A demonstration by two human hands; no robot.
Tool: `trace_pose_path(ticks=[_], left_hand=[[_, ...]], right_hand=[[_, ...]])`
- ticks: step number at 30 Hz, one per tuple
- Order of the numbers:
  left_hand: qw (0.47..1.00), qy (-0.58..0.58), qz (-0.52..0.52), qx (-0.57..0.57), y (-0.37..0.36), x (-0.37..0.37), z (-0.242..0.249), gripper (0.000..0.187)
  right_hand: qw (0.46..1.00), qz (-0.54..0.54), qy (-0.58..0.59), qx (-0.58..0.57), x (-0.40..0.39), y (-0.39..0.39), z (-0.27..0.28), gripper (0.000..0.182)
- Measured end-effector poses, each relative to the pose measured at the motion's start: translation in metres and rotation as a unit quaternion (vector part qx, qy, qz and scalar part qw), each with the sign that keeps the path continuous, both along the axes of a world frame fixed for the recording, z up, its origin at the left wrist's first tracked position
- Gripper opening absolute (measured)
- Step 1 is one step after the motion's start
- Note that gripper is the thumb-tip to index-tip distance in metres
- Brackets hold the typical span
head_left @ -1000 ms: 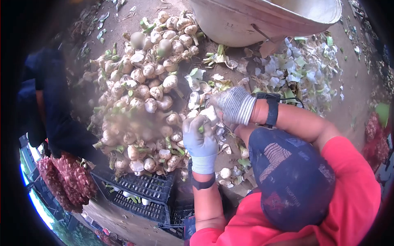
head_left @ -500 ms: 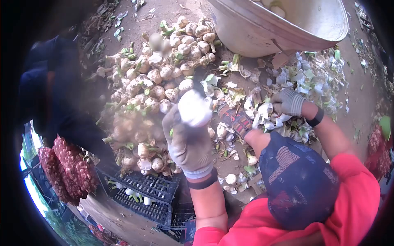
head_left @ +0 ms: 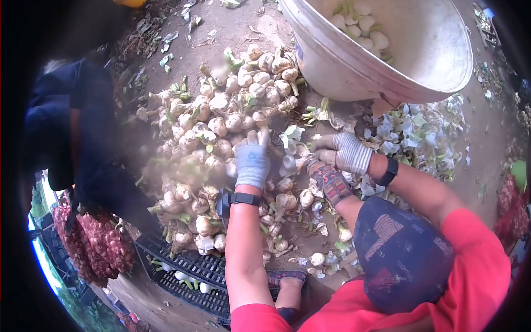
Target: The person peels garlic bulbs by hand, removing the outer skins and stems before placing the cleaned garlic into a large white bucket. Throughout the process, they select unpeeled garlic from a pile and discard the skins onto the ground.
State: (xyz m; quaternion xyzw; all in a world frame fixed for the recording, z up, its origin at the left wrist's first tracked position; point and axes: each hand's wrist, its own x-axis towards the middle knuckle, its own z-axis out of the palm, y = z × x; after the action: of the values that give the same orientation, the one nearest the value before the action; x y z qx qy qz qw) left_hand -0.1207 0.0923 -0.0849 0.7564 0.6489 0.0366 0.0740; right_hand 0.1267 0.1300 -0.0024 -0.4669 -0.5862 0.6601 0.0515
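Observation:
My left hand (head_left: 253,160), in a light glove, reaches palm down to the near right side of a pile of white onions (head_left: 218,126). Its fingers are stretched forward and apart at the bulbs, and no onion shows in its grip. To its right, my right hand (head_left: 344,152), in a grey striped glove, hovers over the shoe and peelings. Its fingers are bent and pressed together, pointing left; anything inside them is hidden. Above the hands stands a large whitish bucket (head_left: 337,61) with several peeled onions (head_left: 365,25) inside.
Loose peelings (head_left: 420,130) cover the ground below the bucket. Black plastic crates (head_left: 193,271) stand at lower left, beside a red mesh sack (head_left: 94,238). A person in dark clothing (head_left: 77,122) is at far left. My cap-covered knee (head_left: 401,252) rises at lower right.
The white peeled onion has left my left hand, which has turned palm down over the pile. My right hand has moved left from the peelings. More of the bucket's inside shows.

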Motion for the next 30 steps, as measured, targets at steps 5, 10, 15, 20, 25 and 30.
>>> trace_pose_path(ticks=[5, 10, 15, 20, 25, 30], left_hand=[[0.718, -0.578, 0.379, -0.083, -0.034, 0.057, 0.069, 0.052], [0.818, -0.491, 0.293, 0.059, -0.089, 0.098, 0.094, 0.058], [0.881, -0.414, 0.197, 0.120, -0.102, 0.094, 0.108, 0.064], [0.911, -0.375, 0.142, 0.095, -0.100, 0.077, 0.116, 0.064], [0.381, -0.878, 0.219, -0.192, -0.100, 0.077, 0.106, 0.066], [0.107, -0.920, 0.278, -0.255, -0.093, 0.099, 0.098, 0.068]], right_hand=[[0.987, -0.043, 0.127, 0.092, -0.023, -0.009, -0.019, 0.040], [0.994, -0.022, 0.107, -0.015, -0.023, -0.019, 0.015, 0.032], [0.995, 0.015, 0.088, -0.048, -0.017, -0.021, 0.048, 0.031], [0.993, 0.077, 0.088, -0.003, -0.015, -0.020, 0.045, 0.029], [0.975, 0.042, 0.206, -0.069, -0.005, -0.022, 0.039, 0.022], [0.870, -0.105, 0.299, -0.378, 0.003, -0.024, 0.037, 0.020]])
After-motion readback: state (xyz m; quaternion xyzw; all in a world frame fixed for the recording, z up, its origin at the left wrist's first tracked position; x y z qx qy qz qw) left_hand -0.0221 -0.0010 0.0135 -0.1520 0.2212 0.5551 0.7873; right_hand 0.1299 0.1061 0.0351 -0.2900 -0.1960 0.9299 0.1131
